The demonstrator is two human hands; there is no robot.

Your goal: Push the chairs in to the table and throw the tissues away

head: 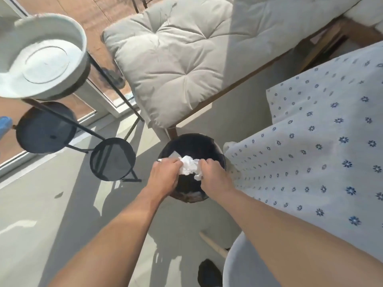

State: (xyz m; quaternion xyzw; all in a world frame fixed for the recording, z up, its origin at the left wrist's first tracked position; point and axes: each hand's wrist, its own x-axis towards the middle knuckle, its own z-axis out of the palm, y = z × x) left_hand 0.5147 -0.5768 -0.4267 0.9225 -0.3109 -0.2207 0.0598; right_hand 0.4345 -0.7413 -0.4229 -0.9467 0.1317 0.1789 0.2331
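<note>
Tissues held over the bin
Left hand and right hand pinch crumpled tissues above the black bin; loose edges may fall beside it.

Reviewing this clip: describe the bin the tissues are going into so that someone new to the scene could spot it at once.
Start at the table with the blue-flowered white cloth; at its corner, below the grey cushioned bench, the round black bin stands on the pale floor. The left hand and right hand hold crumpled white tissues over it. Unlike the black plant-stand discs, it is a deep container.
</note>
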